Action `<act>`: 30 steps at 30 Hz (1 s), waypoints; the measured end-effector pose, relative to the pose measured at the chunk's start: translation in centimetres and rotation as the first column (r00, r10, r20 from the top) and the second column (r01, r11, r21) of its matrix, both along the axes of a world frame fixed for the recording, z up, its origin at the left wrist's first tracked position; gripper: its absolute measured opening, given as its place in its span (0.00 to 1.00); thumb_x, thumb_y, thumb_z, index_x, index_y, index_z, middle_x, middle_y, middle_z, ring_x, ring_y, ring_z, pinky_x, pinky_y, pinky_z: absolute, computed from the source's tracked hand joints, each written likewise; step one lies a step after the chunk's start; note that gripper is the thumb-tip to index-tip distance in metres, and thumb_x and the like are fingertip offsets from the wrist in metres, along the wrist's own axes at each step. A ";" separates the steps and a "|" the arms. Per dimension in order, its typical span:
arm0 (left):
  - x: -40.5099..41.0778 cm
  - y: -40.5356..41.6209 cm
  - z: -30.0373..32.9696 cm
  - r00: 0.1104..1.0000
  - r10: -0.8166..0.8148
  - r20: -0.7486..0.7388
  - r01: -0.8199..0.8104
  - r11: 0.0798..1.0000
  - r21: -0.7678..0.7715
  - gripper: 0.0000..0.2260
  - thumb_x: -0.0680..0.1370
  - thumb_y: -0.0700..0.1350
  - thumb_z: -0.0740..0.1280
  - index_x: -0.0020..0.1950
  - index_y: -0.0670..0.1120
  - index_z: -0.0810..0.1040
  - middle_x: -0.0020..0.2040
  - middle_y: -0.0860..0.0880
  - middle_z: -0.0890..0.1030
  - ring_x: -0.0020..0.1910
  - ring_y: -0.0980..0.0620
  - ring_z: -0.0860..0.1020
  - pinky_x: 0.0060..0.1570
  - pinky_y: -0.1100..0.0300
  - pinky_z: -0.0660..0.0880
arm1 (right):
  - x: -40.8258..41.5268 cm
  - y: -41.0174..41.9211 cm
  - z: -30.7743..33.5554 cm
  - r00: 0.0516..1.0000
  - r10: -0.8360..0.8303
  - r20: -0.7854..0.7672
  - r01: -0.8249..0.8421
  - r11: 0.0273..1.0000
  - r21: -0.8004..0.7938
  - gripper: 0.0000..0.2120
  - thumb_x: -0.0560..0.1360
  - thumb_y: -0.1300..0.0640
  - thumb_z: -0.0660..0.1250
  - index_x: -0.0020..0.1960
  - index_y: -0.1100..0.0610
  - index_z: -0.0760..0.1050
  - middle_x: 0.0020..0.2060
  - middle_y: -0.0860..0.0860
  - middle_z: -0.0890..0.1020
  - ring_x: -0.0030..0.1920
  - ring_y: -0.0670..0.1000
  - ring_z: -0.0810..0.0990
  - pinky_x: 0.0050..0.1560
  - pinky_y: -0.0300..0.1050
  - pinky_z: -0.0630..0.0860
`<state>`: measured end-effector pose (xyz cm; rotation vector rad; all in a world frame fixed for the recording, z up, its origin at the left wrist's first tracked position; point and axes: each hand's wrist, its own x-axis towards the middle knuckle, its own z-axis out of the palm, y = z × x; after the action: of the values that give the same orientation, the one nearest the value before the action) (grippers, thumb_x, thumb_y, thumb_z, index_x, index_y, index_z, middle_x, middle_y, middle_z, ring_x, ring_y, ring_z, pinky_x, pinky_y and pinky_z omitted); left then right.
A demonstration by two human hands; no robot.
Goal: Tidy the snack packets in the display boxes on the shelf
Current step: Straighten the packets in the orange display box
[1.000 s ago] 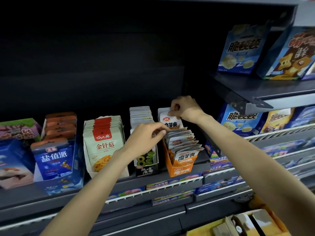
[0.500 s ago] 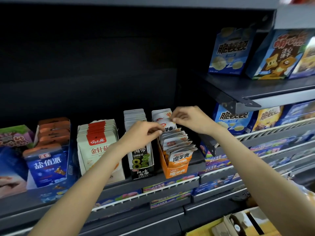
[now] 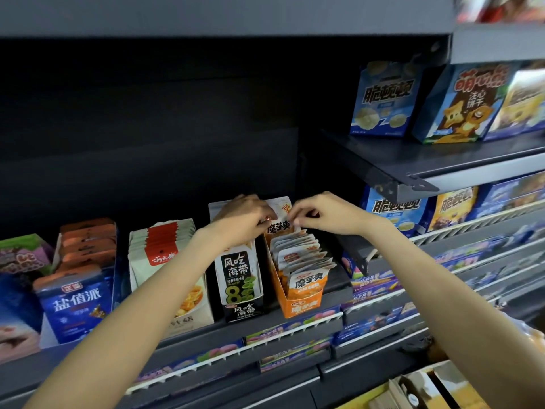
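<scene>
Hands, left hand (image 3: 246, 215) and right hand (image 3: 321, 214), pinch rear packet (image 3: 279, 224) upright above orange box (image 3: 298, 305).

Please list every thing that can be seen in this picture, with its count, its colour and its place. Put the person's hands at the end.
orange display box: one, orange, middle shelf, right of centre
orange packets: a leaning row, count unclear, white and orange, inside the orange display box
black display box: one, black, left of the orange one
cream packets: one box, cream with red tops, further left
blue box: one, blue, far left
biscuit boxes: several, mostly blue, upper right shelf
cardboard carton: one, yellow-brown, bottom right
left hand: one, grip on the rearmost orange packet
right hand: one, pinching the same packet
</scene>
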<state>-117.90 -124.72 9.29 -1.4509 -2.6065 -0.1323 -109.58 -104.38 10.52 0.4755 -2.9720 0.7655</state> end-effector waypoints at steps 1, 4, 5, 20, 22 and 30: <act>0.0 -0.1 0.0 1.000 -0.014 0.019 0.014 1.000 0.022 0.13 0.80 0.49 0.61 0.64 0.51 0.76 0.63 0.53 0.77 0.62 0.53 0.71 0.61 0.56 0.66 | 0.3 0.1 0.2 1.000 0.023 0.020 -0.023 1.000 -0.013 0.09 0.77 0.57 0.67 0.56 0.55 0.80 0.49 0.45 0.84 0.50 0.39 0.80 0.51 0.28 0.72; 0.1 -0.8 -0.3 0.997 -0.048 0.064 0.043 0.996 0.084 0.13 0.79 0.50 0.63 0.63 0.50 0.78 0.62 0.52 0.79 0.59 0.54 0.75 0.59 0.58 0.69 | 0.4 0.2 0.7 0.997 0.055 0.053 -0.057 0.998 0.038 0.09 0.75 0.58 0.69 0.55 0.56 0.81 0.49 0.47 0.84 0.48 0.40 0.81 0.50 0.27 0.71; 0.1 -1.0 -0.4 0.995 -0.053 0.081 0.045 0.995 0.092 0.13 0.79 0.50 0.64 0.63 0.51 0.78 0.61 0.53 0.79 0.58 0.54 0.76 0.57 0.60 0.70 | 0.2 0.1 0.7 0.998 0.053 0.043 -0.056 0.995 0.087 0.09 0.76 0.59 0.68 0.56 0.55 0.81 0.49 0.48 0.84 0.49 0.40 0.81 0.51 0.29 0.73; 0.9 -2.7 -0.5 0.968 -0.014 0.251 -0.023 0.989 0.145 0.20 0.76 0.51 0.67 0.68 0.53 0.72 0.66 0.56 0.75 0.61 0.56 0.73 0.54 0.66 0.66 | 2.1 -1.4 4.1 0.930 -0.106 -0.351 0.132 0.990 0.054 0.03 0.77 0.57 0.65 0.51 0.53 0.74 0.43 0.50 0.82 0.37 0.48 0.80 0.39 0.48 0.77; 1.3 -2.6 -0.4 0.950 -0.021 0.310 -0.045 0.978 0.204 0.21 0.76 0.56 0.68 0.67 0.54 0.73 0.62 0.59 0.76 0.59 0.59 0.73 0.53 0.66 0.67 | 2.7 -1.2 4.6 0.883 -0.253 -0.395 0.200 0.965 -0.172 0.02 0.79 0.58 0.62 0.51 0.53 0.70 0.42 0.53 0.82 0.34 0.47 0.82 0.33 0.45 0.78; 1.0 -1.8 -1.8 0.861 0.056 0.505 -0.286 0.875 0.391 0.20 0.75 0.61 0.65 0.63 0.54 0.74 0.58 0.56 0.79 0.56 0.57 0.76 0.54 0.60 0.70 | 2.4 -0.6 3.0 0.817 -0.536 -0.212 0.331 0.737 -0.589 0.02 0.80 0.61 0.61 0.52 0.58 0.68 0.46 0.54 0.81 0.35 0.46 0.82 0.37 0.42 0.82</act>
<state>-116.87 -126.49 7.45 -1.1026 -2.7717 -1.1387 -107.21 -105.00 13.50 -0.1227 -2.2316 1.2073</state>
